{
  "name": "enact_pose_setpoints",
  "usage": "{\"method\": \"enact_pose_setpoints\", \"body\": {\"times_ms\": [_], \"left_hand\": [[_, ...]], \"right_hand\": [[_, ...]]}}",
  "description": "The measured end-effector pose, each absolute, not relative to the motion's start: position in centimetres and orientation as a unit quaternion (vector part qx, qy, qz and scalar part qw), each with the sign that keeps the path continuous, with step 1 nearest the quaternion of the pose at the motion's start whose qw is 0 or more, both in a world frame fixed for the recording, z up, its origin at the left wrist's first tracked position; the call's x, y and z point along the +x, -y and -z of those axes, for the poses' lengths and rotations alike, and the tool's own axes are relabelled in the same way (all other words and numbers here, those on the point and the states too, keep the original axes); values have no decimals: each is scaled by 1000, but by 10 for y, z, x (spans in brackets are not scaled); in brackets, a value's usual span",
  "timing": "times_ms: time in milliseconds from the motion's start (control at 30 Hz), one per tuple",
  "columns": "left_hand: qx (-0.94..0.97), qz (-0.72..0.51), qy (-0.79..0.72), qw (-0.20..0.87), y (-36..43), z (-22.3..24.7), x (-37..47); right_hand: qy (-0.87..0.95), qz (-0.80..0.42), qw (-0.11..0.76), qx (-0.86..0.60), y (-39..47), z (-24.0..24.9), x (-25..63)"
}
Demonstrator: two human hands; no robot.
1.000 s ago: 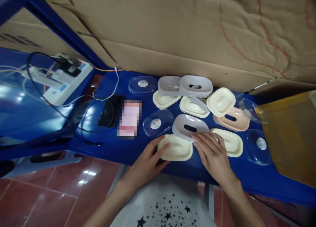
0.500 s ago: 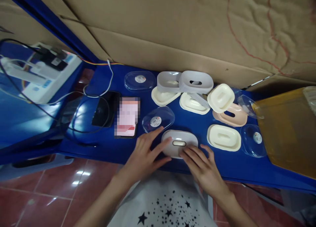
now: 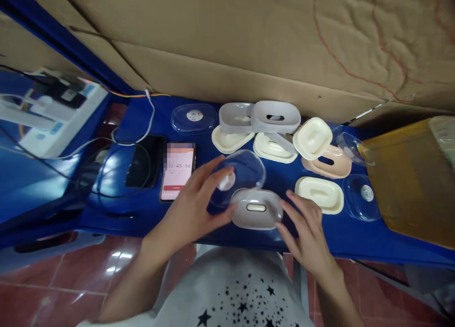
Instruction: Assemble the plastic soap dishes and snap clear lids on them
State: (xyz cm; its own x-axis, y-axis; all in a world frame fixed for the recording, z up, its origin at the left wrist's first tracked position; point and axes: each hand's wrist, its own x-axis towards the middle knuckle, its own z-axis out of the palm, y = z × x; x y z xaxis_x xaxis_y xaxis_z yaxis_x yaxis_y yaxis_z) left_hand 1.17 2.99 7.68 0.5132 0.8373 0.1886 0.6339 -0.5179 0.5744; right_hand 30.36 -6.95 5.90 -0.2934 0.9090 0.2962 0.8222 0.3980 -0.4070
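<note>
A grey oval soap dish (image 3: 242, 219) with a slot showing cream in its centre sits near the table's front edge. My left hand (image 3: 199, 199) grips a clear plastic lid (image 3: 249, 168) with a round sticker; the lid is tilted and partly overlaps the dish's back left. The left thumb is near the dish's left rim. At the dish's right end is my right hand (image 3: 305, 227), thumb and fingers apart, fingertips at the rim; whether they touch it I cannot tell.
Behind are stacked grey dishes (image 3: 279, 110), cream trays (image 3: 319, 194), a peach dish (image 3: 336, 163) and more clear lids (image 3: 194, 118). A phone (image 3: 177, 168) and cables lie left, by a power strip (image 3: 60, 128). A yellowish box (image 3: 408, 175) stands at right.
My left hand has taken hold of the clear lid and brought it rightward towards the grey dish. My right hand has drawn back from the dish's front to its right end.
</note>
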Motion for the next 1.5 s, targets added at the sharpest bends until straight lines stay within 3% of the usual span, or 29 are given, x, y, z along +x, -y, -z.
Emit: {"method": "enact_pose_setpoints", "body": {"times_ms": [167,333,700,1000,1200,1333,1500], "left_hand": [[910,-161,-281,258,-3,-74,30],[915,-133,-289,247,2,-56,37],[937,-132,-284,153,4,-43,44],[934,-145,-278,173,-6,-43,42],[862,-245,-425,127,-61,-68,40],[820,-171,-544,54,-105,-53,49],[808,-179,-559,40,-136,-51,56]], "right_hand": [[816,-76,237,-522,79,-48,312],[846,-112,173,-491,81,-44,305],[826,-81,245,-502,84,-20,304],[830,-57,196,-518,78,-24,301],[801,-24,200,-563,59,-27,299],[767,-14,242,-593,59,-25,297],[754,-25,273,-597,77,-14,299]]}}
